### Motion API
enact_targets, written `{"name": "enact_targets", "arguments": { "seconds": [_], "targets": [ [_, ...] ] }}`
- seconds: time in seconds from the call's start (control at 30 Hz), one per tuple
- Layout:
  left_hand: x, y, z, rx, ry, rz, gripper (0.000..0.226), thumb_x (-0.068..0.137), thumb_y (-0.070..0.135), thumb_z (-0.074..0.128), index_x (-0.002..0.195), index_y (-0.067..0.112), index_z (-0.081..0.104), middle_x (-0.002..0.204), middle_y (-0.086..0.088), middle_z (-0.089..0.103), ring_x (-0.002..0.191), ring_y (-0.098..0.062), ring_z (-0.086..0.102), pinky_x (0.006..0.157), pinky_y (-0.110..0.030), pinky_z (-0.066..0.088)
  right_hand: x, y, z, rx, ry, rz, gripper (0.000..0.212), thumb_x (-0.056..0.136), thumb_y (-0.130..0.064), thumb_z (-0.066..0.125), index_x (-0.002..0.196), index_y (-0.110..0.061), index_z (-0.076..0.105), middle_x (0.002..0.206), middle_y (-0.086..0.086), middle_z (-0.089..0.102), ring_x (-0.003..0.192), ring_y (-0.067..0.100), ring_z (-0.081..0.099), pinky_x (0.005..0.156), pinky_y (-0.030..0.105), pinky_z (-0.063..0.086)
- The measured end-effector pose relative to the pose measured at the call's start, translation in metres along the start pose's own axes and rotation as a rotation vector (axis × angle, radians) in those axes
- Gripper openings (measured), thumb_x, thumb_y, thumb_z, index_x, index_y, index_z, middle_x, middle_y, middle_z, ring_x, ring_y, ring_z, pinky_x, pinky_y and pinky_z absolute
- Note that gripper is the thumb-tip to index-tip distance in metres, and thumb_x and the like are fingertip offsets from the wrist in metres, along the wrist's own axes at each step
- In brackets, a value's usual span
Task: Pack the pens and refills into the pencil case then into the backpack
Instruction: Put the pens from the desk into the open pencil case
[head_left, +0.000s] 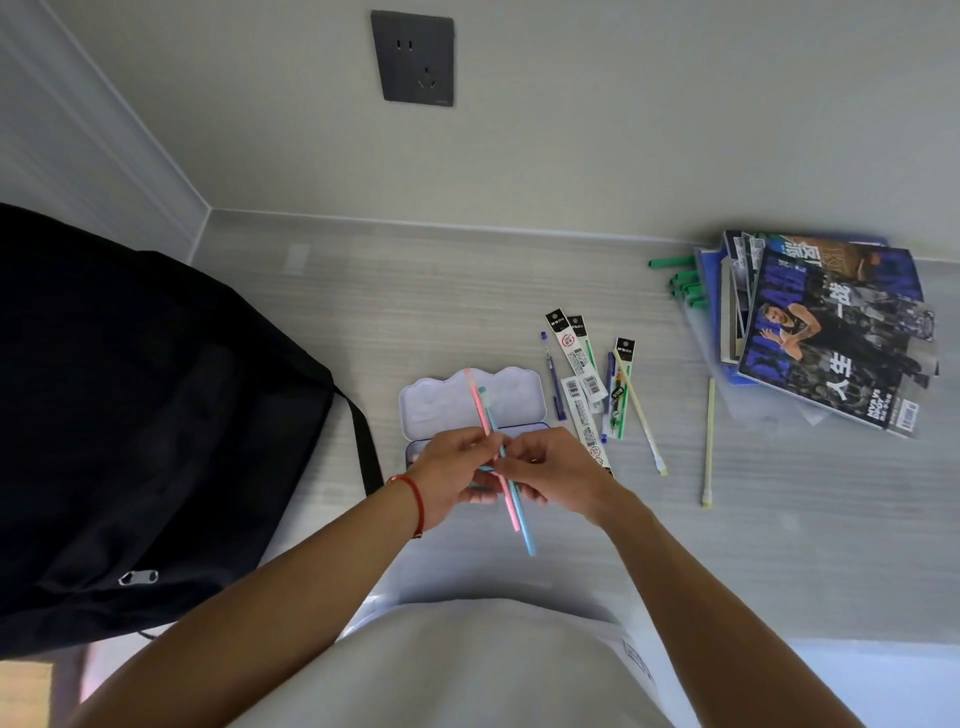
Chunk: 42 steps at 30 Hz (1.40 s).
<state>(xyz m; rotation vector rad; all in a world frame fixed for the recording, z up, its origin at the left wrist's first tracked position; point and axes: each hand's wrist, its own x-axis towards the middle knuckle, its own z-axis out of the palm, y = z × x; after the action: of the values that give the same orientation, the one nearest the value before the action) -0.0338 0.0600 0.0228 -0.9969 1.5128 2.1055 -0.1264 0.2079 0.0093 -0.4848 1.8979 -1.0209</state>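
My left hand (451, 475) and my right hand (548, 475) meet above the desk, both gripping a pink pen (480, 405) and a blue pen (522, 525) held side by side. Under the hands lies the pale lilac pencil case (519, 397), its lid open toward the wall; its base is mostly hidden by the hands. To the right lie packaged refills (576, 364), a dark blue pen (555, 384) and two pale yellow pens (641, 415) (709, 441). The black backpack (130, 415) fills the left side.
A stack of magazines (826, 332) sits at the far right, with several green pens (685, 286) beside it. A dark wall socket (413, 57) is on the wall behind the desk. The backpack strap (363, 441) hangs near the case.
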Motion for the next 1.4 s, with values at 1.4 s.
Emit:
{"name": "enact_targets", "arguments": {
  "seconds": [1.4],
  "targets": [
    [0.007, -0.004, -0.076, 1.1, 0.609, 0.567, 0.014, 0.096, 0.014, 0.057, 0.101, 0.01, 0.07, 0.093, -0.01, 0.066, 0.083, -0.025, 0.06, 0.077, -0.039, 0.057, 0.02, 0.039, -0.01, 0.04, 0.57, -0.03, 0.007, 0.092, -0.011, 0.071, 0.091, -0.015, 0.077, 0.079, -0.002, 0.077, 0.073, 0.013, 0.074, 0.074, 0.024, 0.062]
  ]
}}
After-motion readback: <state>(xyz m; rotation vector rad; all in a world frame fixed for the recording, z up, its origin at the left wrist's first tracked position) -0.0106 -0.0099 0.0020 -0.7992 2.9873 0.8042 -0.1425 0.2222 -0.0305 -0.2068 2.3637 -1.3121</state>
